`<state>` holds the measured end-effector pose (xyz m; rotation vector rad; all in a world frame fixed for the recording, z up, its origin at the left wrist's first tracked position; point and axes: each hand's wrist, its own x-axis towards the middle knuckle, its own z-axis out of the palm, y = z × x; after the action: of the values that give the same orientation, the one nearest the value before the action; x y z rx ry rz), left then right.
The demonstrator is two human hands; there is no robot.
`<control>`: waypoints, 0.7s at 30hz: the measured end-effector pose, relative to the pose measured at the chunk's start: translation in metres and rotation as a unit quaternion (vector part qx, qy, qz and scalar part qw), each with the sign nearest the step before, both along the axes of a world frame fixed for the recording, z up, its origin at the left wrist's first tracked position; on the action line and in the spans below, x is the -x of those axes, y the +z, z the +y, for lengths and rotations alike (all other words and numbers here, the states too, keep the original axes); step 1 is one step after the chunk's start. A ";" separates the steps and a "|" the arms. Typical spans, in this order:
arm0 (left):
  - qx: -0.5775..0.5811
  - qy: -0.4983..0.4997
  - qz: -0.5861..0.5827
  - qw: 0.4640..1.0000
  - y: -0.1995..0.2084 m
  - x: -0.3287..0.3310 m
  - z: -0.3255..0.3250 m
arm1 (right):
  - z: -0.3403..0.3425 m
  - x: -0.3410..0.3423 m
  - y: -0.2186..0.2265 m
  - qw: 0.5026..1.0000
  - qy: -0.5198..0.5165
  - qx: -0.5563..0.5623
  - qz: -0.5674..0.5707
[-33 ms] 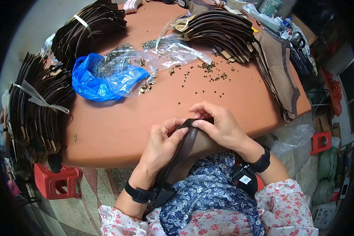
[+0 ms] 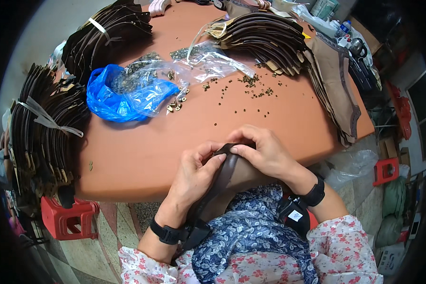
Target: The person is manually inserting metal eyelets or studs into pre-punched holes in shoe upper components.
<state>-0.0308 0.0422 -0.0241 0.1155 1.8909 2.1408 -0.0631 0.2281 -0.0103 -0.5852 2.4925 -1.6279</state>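
My left hand [image 2: 194, 173] pinches the top edge of a dark brown leather shoe upper [image 2: 227, 170] between thumb and fingers. Beside it, my right hand [image 2: 265, 151] is closed on the same edge, thumb on the near face and fingers curled over behind. The upper's tan lining side [image 2: 244, 173] shows under my right hand, and its lower part hangs over the table's front edge into my lap. Whether a small fitting sits between my fingertips is hidden. Scattered on the table beyond my hands are several small dark brass-coloured metal fittings [image 2: 258, 90].
A blue plastic bag [image 2: 99, 97] and a clear bag [image 2: 151, 97] stand left of centre, near larger oval metal pieces [image 2: 175, 106]. Tied stacks of uppers lie at left [image 2: 42, 137], back left [image 2: 104, 38] and back right [image 2: 265, 40]. Loose uppers [image 2: 333, 80] overlap the table's right side.
The fingers of my right hand have come down and curled closer to the upper's edge. My left hand and the upper look unmoved.
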 end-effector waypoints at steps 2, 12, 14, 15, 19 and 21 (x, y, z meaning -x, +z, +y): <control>-0.001 -0.006 0.002 1.000 0.000 0.001 0.000 | 0.004 0.004 0.000 0.996 0.020 0.009 -0.083; -0.060 -0.012 -0.082 0.995 0.006 0.005 -0.001 | 0.076 0.102 0.009 0.974 -0.159 -0.129 0.093; -0.057 -0.014 -0.085 0.995 0.008 0.006 -0.001 | 0.087 0.118 0.014 0.952 -0.168 -0.222 0.125; -0.068 -0.013 -0.090 0.994 0.011 0.006 0.000 | 0.091 0.124 0.016 0.937 -0.172 -0.269 0.140; -0.048 -0.019 -0.093 0.994 0.012 0.007 0.000 | 0.095 0.142 -0.004 0.935 -0.109 -0.290 0.174; -0.058 -0.012 -0.091 0.994 0.010 0.007 0.000 | 0.086 0.141 -0.002 0.925 -0.109 -0.311 0.188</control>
<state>-0.0377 0.0421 -0.0140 -0.0337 1.6567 2.1648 -0.2045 0.3144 -0.0126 -0.5834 3.2204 -0.7079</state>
